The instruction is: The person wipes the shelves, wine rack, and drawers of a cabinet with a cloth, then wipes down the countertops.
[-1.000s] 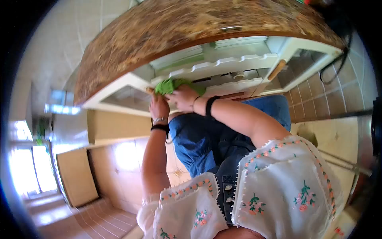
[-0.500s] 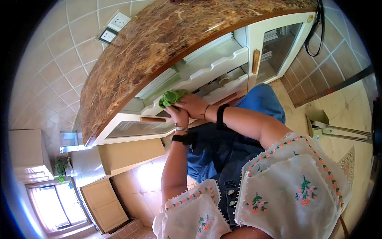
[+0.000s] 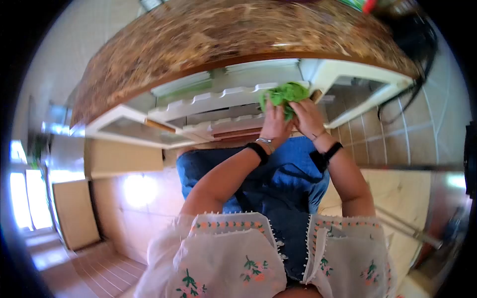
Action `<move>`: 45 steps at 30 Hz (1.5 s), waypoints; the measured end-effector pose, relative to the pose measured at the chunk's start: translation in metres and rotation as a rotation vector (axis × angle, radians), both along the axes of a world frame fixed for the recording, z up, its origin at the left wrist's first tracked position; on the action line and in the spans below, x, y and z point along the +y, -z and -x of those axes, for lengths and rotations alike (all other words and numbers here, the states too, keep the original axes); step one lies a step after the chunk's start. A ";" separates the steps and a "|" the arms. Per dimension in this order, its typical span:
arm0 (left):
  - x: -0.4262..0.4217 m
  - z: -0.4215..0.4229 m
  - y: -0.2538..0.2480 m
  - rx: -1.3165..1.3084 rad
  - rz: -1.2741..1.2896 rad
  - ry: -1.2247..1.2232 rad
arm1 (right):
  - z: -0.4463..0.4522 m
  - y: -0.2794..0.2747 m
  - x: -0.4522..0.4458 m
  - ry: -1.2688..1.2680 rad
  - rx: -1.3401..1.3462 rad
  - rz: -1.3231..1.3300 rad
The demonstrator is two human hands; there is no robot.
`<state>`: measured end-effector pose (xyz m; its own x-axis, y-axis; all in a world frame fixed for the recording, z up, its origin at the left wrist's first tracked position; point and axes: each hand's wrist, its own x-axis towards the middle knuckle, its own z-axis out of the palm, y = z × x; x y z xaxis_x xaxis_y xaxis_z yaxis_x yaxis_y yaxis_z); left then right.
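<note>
Head view: hands (image 3: 276, 123), green cloth (image 3: 288, 93) shifted beside right handle (image 3: 317, 95).

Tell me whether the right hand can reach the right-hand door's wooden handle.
Probably yes: the right hand is beside the wooden handle, apparently unobstructed, though its fingers are at the green cloth.

White floral top (image 3: 218, 256), black wristbands (image 3: 259, 152)
</note>
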<state>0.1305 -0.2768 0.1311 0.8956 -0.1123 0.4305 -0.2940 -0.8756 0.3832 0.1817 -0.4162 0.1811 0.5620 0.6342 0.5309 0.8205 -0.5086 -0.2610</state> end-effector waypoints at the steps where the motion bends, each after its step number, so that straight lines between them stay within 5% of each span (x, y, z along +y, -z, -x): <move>1: -0.004 0.003 -0.012 0.049 0.166 0.026 | -0.003 -0.003 -0.004 -0.003 -0.001 0.032; 25: 0.123 0.056 0.003 -0.250 0.220 -0.120 | 0.038 0.004 0.105 -0.087 0.097 0.268; 35: 0.252 0.108 0.004 -0.104 0.211 -0.480 | 0.072 -0.003 0.256 -0.438 0.336 0.351; 45: 0.303 0.116 -0.013 -0.263 0.358 -0.734 | 0.106 -0.009 0.349 -0.484 0.476 0.206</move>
